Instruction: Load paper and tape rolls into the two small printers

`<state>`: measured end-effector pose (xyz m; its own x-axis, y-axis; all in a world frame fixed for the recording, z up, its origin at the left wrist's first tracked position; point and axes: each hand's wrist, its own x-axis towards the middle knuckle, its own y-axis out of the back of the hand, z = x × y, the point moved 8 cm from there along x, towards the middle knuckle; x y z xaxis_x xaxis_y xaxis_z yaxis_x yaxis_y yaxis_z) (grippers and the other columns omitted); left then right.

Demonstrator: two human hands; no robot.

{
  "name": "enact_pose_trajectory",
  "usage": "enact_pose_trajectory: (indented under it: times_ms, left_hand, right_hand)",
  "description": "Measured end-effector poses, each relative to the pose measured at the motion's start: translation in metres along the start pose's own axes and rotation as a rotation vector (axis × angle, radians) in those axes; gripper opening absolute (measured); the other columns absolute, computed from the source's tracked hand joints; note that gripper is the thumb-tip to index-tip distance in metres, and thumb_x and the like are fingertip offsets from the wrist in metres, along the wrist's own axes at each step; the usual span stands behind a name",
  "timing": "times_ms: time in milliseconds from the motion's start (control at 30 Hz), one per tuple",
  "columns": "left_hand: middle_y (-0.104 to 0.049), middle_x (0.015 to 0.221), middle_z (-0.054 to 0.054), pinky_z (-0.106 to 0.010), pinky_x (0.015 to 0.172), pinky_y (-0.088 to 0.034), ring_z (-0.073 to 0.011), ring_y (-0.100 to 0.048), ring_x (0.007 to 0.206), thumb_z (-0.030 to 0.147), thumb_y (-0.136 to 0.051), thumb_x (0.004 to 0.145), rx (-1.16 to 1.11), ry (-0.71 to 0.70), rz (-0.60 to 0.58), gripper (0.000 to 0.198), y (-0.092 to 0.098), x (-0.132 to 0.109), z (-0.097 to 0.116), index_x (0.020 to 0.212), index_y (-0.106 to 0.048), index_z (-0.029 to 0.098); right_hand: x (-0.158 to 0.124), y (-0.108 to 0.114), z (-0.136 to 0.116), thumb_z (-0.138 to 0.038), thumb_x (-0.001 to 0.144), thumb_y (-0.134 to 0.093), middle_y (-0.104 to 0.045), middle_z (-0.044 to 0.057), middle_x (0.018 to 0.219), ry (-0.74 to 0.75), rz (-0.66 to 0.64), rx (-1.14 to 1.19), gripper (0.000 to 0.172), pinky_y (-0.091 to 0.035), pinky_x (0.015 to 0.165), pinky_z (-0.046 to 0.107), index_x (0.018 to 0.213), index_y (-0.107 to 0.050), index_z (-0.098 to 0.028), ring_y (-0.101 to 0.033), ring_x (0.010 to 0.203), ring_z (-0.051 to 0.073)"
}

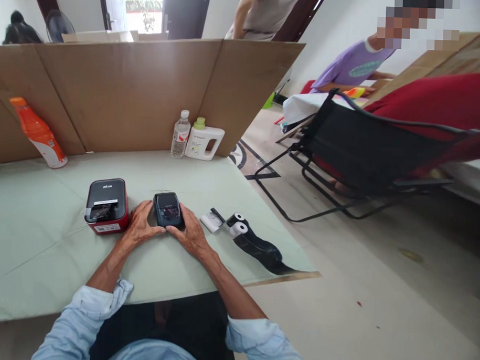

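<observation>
A small black label printer (168, 211) lies on the green-covered table between my two hands. My left hand (141, 225) curves round its left side, with the fingertips at the upper left edge and the thumb along the near edge. Against its right side and near corner, my right hand (191, 232) grips with thumb and fingers. Left of my left hand stands a larger black and red label printer (107, 207). To the right of my right hand lie a small white roll with a dark printed strip (212, 220) and two white-cored rolls (238, 228) trailing black ribbon (261, 251).
A cardboard screen (140, 92) borders the back of the table (44, 267). Before it stand an orange bottle (40, 136), a water bottle (181, 135) and a white jug (204, 142). At right are a black folding chair (367, 147) and a person in purple (346, 68); another person stands behind the screen.
</observation>
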<state>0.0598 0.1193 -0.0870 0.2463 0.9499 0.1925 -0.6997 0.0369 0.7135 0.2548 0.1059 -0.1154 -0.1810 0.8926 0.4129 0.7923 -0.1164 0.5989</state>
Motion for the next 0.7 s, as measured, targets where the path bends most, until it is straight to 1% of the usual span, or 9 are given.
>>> enact_pose_trajectory:
  times_ms: [100,233,400,600,700]
  left_hand:
    - [-0.052,0.157,-0.019,-0.057,0.123,-0.038,-0.0415,-0.047,0.148,0.042,-0.089,0.069,-0.005,-0.045,0.004,0.09,-0.0018,-0.0011,0.0048,0.148,-0.053,0.019]
    - [-0.051,0.157,-0.021,-0.059,0.122,-0.038,-0.0425,-0.047,0.147,0.044,-0.089,0.07,-0.011,-0.053,0.012,0.09,-0.0042,-0.0012,0.0044,0.149,-0.054,0.019]
    - [-0.053,0.155,-0.019,-0.058,0.122,-0.039,-0.0407,-0.049,0.146,0.045,-0.087,0.074,-0.012,-0.09,0.006,0.085,-0.0046,-0.0016,0.0058,0.148,-0.055,0.02]
    - [-0.051,0.157,-0.021,-0.059,0.123,-0.038,-0.0412,-0.047,0.147,0.045,-0.086,0.075,0.007,-0.084,-0.02,0.084,-0.0036,-0.0023,0.0078,0.149,-0.056,0.018]
    - [-0.051,0.158,-0.021,-0.059,0.123,-0.038,-0.0412,-0.047,0.148,0.043,-0.087,0.075,-0.004,-0.09,-0.022,0.085,-0.0011,-0.0023,0.0097,0.15,-0.055,0.018]
  right_hand:
    - [-0.0006,0.0007,-0.001,-0.055,0.093,-0.069,-0.054,0.022,0.154,0.018,-0.002,-0.009,0.088,-0.044,0.119,0.06,0.163,-0.034,-0.015,-0.053,0.143,0.037]
    - [-0.0013,0.0026,-0.0014,-0.056,0.093,-0.069,-0.055,0.023,0.153,0.027,0.012,-0.019,0.087,-0.044,0.119,0.06,0.162,-0.035,-0.015,-0.054,0.142,0.037]
    - [-0.0018,0.0022,-0.0014,-0.055,0.093,-0.07,-0.056,0.022,0.153,0.039,0.019,-0.017,0.087,-0.044,0.119,0.061,0.163,-0.035,-0.017,-0.054,0.142,0.037]
    - [-0.0009,0.0014,0.0004,-0.054,0.091,-0.072,-0.056,0.023,0.152,0.027,0.027,0.004,0.088,-0.044,0.119,0.061,0.162,-0.036,-0.016,-0.054,0.142,0.038]
    - [-0.0007,0.0017,0.0003,-0.053,0.091,-0.073,-0.056,0.022,0.152,0.038,0.022,0.017,0.088,-0.045,0.119,0.061,0.162,-0.036,-0.017,-0.054,0.141,0.037]
